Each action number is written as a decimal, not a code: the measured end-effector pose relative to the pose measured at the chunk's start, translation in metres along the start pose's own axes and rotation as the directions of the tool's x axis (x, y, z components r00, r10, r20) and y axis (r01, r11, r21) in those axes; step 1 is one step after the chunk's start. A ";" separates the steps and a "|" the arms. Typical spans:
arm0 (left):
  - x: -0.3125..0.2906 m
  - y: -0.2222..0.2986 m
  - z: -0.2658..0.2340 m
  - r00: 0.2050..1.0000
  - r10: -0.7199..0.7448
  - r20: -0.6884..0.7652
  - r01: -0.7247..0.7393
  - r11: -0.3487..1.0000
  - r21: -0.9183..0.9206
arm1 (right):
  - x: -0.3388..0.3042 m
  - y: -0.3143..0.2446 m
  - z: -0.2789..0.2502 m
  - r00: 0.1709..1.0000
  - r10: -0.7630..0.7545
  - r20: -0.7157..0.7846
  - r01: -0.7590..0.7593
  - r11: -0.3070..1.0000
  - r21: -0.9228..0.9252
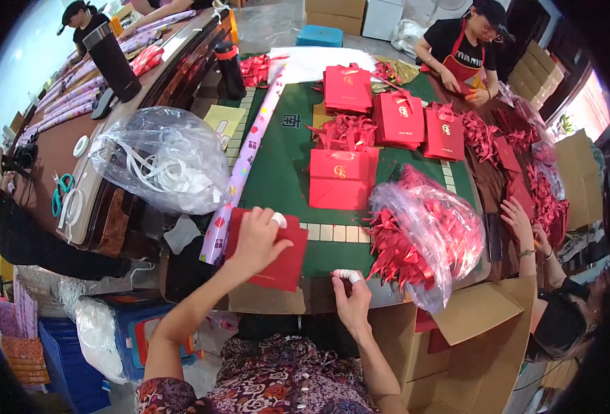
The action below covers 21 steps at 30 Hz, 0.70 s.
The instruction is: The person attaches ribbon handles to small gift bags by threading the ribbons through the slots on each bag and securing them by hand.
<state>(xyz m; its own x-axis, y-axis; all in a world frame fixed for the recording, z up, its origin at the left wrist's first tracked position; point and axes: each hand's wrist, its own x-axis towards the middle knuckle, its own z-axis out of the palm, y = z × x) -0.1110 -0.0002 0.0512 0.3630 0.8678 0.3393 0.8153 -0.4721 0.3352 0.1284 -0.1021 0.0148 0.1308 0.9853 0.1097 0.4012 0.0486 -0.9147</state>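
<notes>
My left hand (255,241) rests on a flat red paper gift bag (284,265) at the table's near edge, thumb stretched out to the side. White tape wraps one of its fingers. Farther right, at the same edge, my right hand (353,303) is closed in a pinch, with white tape round its index finger. A tiny red bit shows at the fingertips, too small to name. Beside that hand lies a clear plastic bag (443,234) full of red ribbons (398,255). Ahead stands a red gift bag (339,181) with gold print and ribbon handles.
Stacks of red gift bags (398,121) stand on the green tabletop (277,159). A purple patterned roll (250,155) and a plastic bag of white cord (163,162) lie left. An open cardboard box (477,317) sits near right. Co-workers handle red bags right and far right.
</notes>
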 end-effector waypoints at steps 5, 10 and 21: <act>-0.006 0.044 0.032 0.988 -0.003 0.152 0.013 0.998 -0.061 | 0.002 -0.004 -0.003 1.000 -0.004 -0.026 0.004 1.000 0.026; -0.002 0.065 0.053 0.963 -0.043 0.265 0.142 0.919 -0.367 | 0.002 0.004 -0.009 0.998 0.042 -0.045 -0.043 0.999 -0.030; 0.005 0.073 0.055 0.907 -0.006 0.421 0.271 0.773 -0.573 | 0.006 0.011 -0.016 0.992 0.067 -0.105 -0.081 0.987 -0.138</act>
<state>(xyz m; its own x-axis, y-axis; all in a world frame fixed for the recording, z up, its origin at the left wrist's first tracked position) -0.0250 -0.0216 0.0285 0.5139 0.8554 -0.0642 0.4701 -0.2183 0.8552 0.1481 -0.0980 0.0119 0.2523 0.9636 0.0886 0.5104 -0.0547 -0.8582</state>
